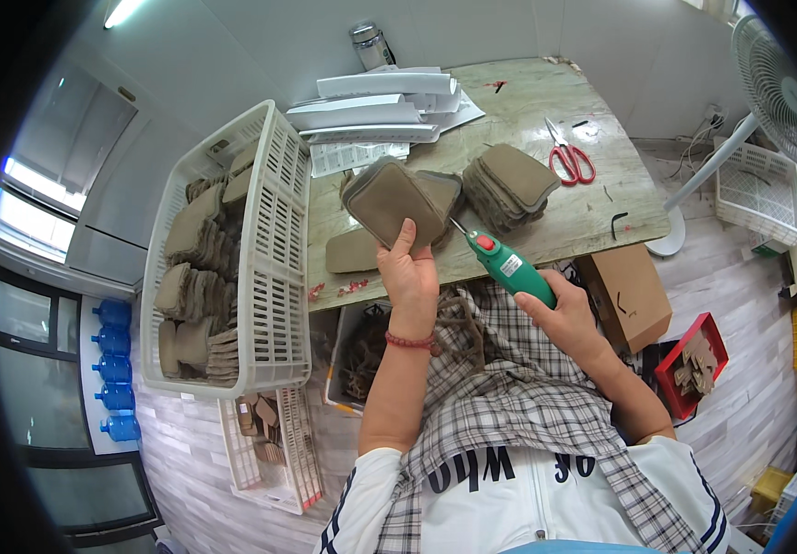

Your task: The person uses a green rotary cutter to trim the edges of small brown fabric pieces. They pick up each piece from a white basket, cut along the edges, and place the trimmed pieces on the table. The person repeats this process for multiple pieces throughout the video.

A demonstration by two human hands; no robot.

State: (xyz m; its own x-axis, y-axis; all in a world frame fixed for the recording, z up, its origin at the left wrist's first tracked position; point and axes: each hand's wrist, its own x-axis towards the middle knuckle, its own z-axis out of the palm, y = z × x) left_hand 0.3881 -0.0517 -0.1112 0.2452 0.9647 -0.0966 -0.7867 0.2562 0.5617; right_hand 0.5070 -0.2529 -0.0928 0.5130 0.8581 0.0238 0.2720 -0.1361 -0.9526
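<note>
My left hand (409,275) is closed on a square brown fabric pad (395,205) with rounded corners and a grey edge, its thumb lying on the face. In my right hand (553,309) is a green handheld power tool (507,264) with a red button. The tool's thin metal tip points at the pad's right side; whether it touches cannot be made out. Just right of the tip stands a stack of similar pads (514,180). Another brown pad (352,251) lies flat beneath my left hand's pad, partly covered.
A tall white plastic crate (264,268) of stacked pads stands left of the worktable (592,222). Red-handled scissors (572,164) lie on the right. Papers (371,115) and a steel flask (371,44) are at the back. A cardboard box (634,297) sits under the right edge.
</note>
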